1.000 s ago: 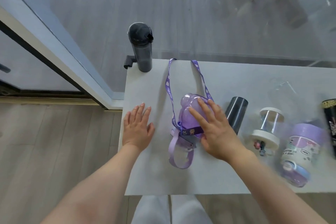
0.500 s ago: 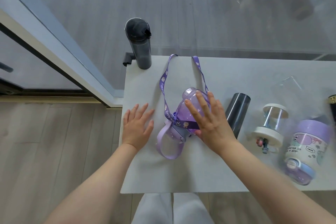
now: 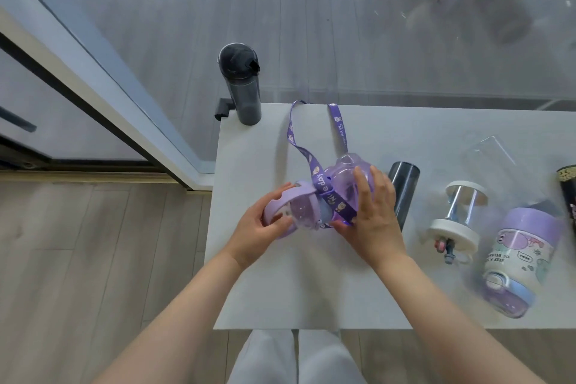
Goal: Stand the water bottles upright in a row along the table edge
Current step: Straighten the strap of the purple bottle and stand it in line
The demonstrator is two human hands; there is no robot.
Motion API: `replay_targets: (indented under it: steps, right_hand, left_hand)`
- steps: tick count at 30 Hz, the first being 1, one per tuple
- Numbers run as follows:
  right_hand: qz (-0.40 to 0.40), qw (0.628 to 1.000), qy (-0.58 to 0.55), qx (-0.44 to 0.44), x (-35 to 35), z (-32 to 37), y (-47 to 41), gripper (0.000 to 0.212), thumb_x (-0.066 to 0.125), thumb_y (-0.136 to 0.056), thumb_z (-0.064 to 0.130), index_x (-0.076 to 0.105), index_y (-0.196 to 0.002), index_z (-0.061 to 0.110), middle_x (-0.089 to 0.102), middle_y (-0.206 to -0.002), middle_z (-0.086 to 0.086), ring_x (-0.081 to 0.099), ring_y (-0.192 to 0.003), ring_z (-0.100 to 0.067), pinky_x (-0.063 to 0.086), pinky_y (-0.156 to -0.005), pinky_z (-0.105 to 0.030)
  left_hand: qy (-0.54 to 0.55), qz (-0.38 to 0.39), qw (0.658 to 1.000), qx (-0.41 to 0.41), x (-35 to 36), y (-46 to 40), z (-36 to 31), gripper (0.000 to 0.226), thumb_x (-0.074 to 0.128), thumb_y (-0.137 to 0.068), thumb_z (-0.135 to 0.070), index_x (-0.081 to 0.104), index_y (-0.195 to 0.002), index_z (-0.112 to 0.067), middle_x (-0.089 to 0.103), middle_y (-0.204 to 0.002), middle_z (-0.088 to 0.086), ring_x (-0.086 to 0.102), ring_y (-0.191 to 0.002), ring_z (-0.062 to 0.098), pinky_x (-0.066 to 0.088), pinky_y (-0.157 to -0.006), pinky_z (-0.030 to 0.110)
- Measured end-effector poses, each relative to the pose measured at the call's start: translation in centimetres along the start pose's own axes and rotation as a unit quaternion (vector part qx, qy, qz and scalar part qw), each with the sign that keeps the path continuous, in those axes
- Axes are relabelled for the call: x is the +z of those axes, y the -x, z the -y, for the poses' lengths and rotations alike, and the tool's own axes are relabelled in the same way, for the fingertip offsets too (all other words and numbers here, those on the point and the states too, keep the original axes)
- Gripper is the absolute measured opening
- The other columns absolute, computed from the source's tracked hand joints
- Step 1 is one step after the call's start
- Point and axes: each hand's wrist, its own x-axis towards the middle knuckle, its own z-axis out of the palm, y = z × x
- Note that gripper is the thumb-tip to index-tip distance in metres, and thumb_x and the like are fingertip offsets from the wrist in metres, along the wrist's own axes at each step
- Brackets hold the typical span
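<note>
A purple bottle (image 3: pixel 338 184) with a purple strap (image 3: pixel 300 146) lies tilted near the middle of the white table (image 3: pixel 274 290). My left hand (image 3: pixel 260 229) grips its lid end. My right hand (image 3: pixel 372 215) curls over its body. A dark grey bottle (image 3: pixel 241 84) stands upright at the table's far left corner. To the right lie a dark tumbler (image 3: pixel 403 190), a clear bottle with a white lid (image 3: pixel 458 218) and a purple printed bottle (image 3: pixel 517 262).
A black bottle (image 3: pixel 567 190) shows at the right frame edge. A glass wall runs along the table's far edge, and a door frame (image 3: pixel 103 78) slants at the left. Wooden floor lies below, with my legs at the near edge.
My left hand left the table and took hold of the purple bottle's lid end. The bottle turned and lifted between both hands, lid swinging left; the strap shifted with it.
</note>
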Motion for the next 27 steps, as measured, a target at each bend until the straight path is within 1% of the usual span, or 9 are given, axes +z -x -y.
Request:
replay_targets:
  steps: [2,6,9,12,15,18,20,23,27]
  right_hand:
    - [-0.002,0.998,-0.046,0.041,0.0,0.1,0.4,0.113,0.087,-0.062,0.040,0.018,-0.147,0.014,0.023,-0.151,-0.020,0.021,-0.139,-0.041,0.026,-0.114,-0.049]
    - [0.003,0.991,-0.109,0.073,-0.3,0.2,0.5,0.111,0.084,-0.064,0.049,0.023,-0.148,0.007,0.029,-0.151,-0.013,0.027,-0.140,-0.032,0.028,-0.115,-0.046]
    - [-0.004,0.981,-0.179,0.075,-0.9,0.6,-0.3,0.099,0.083,-0.063,0.054,0.033,-0.142,0.020,0.044,-0.136,0.002,0.044,-0.127,-0.015,0.044,-0.102,-0.035]
    - [-0.007,0.969,-0.230,0.092,-1.4,1.3,-0.8,0.091,0.081,-0.059,0.062,0.035,-0.133,0.037,0.049,-0.121,0.013,0.052,-0.110,-0.002,0.048,-0.086,-0.018]
    - [0.033,0.965,-0.238,0.107,-1.4,1.1,-1.2,0.091,0.082,-0.056,0.062,0.036,-0.130,0.035,0.056,-0.116,0.014,0.059,-0.102,-0.006,0.054,-0.081,-0.028]
    - [0.076,0.964,-0.238,0.093,-1.3,0.3,-2.1,0.091,0.083,-0.058,0.058,0.038,-0.134,0.033,0.058,-0.121,0.010,0.057,-0.110,-0.014,0.053,-0.089,-0.039]
    - [0.096,0.963,-0.236,0.089,-1.4,0.0,-2.6,0.089,0.082,-0.059,0.058,0.040,-0.134,0.037,0.056,-0.123,0.011,0.050,-0.115,-0.015,0.050,-0.093,-0.038]
    - [0.132,0.947,-0.274,0.105,-1.8,-0.6,-2.9,0.086,0.082,-0.062,0.055,0.036,-0.134,0.044,0.053,-0.122,0.023,0.051,-0.111,0.002,0.050,-0.088,-0.024]
    - [0.150,0.939,-0.276,0.139,-1.9,-1.2,-3.0,0.085,0.081,-0.069,0.049,0.032,-0.136,0.030,0.052,-0.125,0.014,0.057,-0.106,-0.005,0.051,-0.082,-0.023]
  left_hand:
    - [-0.021,-0.003,1.000,0.021,0.5,-0.5,-1.2,0.047,0.065,-0.082,-0.013,0.057,-0.127,-0.022,0.053,-0.140,-0.011,0.050,-0.128,0.010,0.046,-0.092,0.019]
    - [-0.093,0.019,0.993,0.074,1.5,-1.4,-3.6,0.047,0.063,-0.086,-0.014,0.055,-0.130,-0.028,0.049,-0.142,-0.015,0.045,-0.131,0.010,0.048,-0.100,0.034]
    - [-0.157,0.050,0.981,0.099,2.0,-1.9,-5.1,0.053,0.061,-0.088,-0.013,0.049,-0.136,-0.030,0.042,-0.147,-0.016,0.040,-0.134,0.006,0.045,-0.103,0.034]
    - [-0.209,0.049,0.971,0.109,2.5,-2.4,-6.4,0.056,0.060,-0.086,-0.015,0.047,-0.136,-0.036,0.039,-0.148,-0.018,0.038,-0.134,0.001,0.041,-0.107,0.037]
    - [-0.290,0.040,0.949,0.115,3.1,-2.9,-7.3,0.056,0.060,-0.087,-0.027,0.041,-0.136,-0.047,0.035,-0.145,-0.026,0.034,-0.132,0.003,0.035,-0.108,0.033]
    - [-0.339,0.030,0.935,0.104,3.5,-3.4,-7.5,0.058,0.060,-0.088,-0.036,0.037,-0.141,-0.041,0.032,-0.150,-0.020,0.027,-0.132,0.006,0.029,-0.108,0.032]
    - [-0.357,0.025,0.928,0.103,3.7,-3.6,-7.6,0.060,0.060,-0.089,-0.039,0.033,-0.143,-0.041,0.029,-0.152,-0.019,0.023,-0.133,0.005,0.027,-0.109,0.031]
    - [-0.388,0.028,0.916,0.101,4.0,-3.7,-7.6,0.066,0.058,-0.088,-0.046,0.025,-0.145,-0.045,0.024,-0.153,-0.021,0.017,-0.135,0.005,0.027,-0.107,0.029]
    - [-0.430,0.014,0.897,0.103,4.3,-3.8,-7.7,0.076,0.057,-0.083,-0.058,0.015,-0.145,-0.049,0.020,-0.152,-0.023,0.014,-0.135,0.005,0.027,-0.101,0.024]
